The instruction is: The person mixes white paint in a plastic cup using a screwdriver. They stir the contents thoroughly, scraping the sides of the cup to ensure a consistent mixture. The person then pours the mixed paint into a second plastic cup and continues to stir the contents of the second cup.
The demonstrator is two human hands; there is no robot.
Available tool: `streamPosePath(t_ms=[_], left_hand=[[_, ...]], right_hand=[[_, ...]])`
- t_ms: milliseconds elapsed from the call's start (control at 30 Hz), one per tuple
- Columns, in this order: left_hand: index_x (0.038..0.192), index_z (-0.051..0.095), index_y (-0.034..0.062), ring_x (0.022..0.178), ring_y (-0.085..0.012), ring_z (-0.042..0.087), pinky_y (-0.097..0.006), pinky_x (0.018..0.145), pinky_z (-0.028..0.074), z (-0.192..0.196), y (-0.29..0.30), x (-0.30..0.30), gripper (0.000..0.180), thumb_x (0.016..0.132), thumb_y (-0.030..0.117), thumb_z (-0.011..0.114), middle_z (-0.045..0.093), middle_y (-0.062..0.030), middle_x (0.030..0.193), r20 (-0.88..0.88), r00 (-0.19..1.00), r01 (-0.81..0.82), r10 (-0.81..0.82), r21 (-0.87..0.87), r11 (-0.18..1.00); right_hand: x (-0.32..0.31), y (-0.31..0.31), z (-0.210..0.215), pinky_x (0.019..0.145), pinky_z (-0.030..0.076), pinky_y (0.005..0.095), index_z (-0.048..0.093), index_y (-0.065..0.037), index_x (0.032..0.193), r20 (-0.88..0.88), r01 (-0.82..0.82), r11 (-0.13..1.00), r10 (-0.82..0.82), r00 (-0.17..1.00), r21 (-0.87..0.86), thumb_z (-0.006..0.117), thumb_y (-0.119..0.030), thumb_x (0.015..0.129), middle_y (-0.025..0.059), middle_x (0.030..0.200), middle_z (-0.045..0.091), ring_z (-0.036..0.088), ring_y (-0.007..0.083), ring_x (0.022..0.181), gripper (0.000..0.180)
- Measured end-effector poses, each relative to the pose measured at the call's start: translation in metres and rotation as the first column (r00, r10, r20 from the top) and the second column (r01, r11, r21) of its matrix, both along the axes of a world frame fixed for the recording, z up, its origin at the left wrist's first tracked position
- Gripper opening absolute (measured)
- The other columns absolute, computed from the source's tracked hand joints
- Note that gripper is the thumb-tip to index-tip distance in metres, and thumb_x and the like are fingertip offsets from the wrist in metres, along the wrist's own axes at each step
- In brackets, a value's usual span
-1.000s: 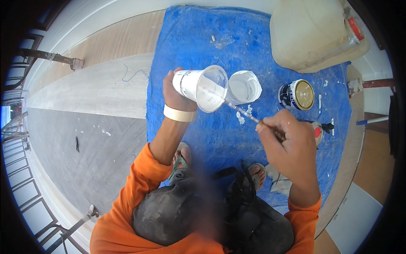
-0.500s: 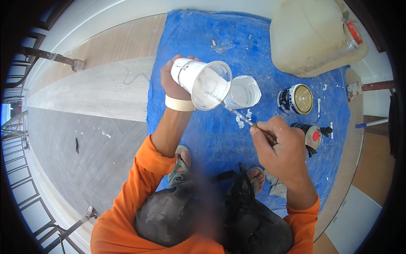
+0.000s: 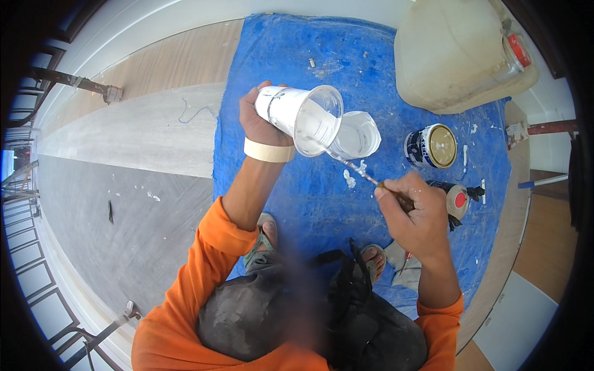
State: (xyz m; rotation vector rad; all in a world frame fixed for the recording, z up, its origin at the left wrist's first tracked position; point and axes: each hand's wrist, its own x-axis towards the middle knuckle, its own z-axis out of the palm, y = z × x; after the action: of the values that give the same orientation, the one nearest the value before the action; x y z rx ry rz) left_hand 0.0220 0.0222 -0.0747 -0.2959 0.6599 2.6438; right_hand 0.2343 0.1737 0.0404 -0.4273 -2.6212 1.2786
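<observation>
My left hand (image 3: 258, 120) is wrapped round a clear plastic cup (image 3: 317, 117), tipped with its mouth to the right. White paint coats the inside of the cup. Closed round a brown handle, my right hand (image 3: 416, 213) grips a thin metal-shafted tool (image 3: 364, 172), screwdriver-like and smeared with white. The tip of its shaft reaches the cup's lower rim. Just behind and to the right stands a translucent container (image 3: 366, 135) with white residue, partly hidden by the cup.
A blue tarp (image 3: 291, 185) covers the floor in front of me. Two cans, one gold-lidded (image 3: 442, 146) and one with a red spot (image 3: 459, 200), stand to the right. A big jerrycan (image 3: 455, 59) is at the back right. Rags (image 3: 405, 272) lie beside my foot.
The cup has shifted slightly right and up with my left hand. My right hand has drawn back a little to the right, and the tool's shaft has moved slightly too.
</observation>
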Motion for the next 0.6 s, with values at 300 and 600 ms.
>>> streamPosePath(t_ms=[300,600], left_hand=[[0.1,0.064,0.0092,0.089,-0.027,0.065,-0.042,0.08,0.054,-0.003,0.005,0.012,0.034,0.09,0.037,0.048,0.069,-0.0122,0.094,0.08,0.991,0.114,-0.109,-0.054,0.992],[0.116,0.06,0.0036,0.094,-0.0285,0.066,-0.042,0.082,0.056,-0.037,-0.016,0.018,0.042,0.097,0.034,0.037,0.067,-0.0126,0.107,-0.116,0.956,0.279,-0.271,0.064,0.958]], right_hand=[[-0.012,0.002,0.003,0.047,0.044,0.0354,0.061,-0.006,0.078,-0.155,0.014,0.949,0.037,0.987,0.315,0.071,-0.01,0.079,0.0098,0.067,0.064,0.062,0.0259,0.053,0.011],[-0.041,0.0,0.041,0.046,0.042,0.0354,0.07,-0.008,0.08,-0.037,-0.18,0.821,0.237,0.971,0.542,0.075,-0.013,0.075,0.0067,0.063,0.062,0.059,0.0238,0.052,0.008]])
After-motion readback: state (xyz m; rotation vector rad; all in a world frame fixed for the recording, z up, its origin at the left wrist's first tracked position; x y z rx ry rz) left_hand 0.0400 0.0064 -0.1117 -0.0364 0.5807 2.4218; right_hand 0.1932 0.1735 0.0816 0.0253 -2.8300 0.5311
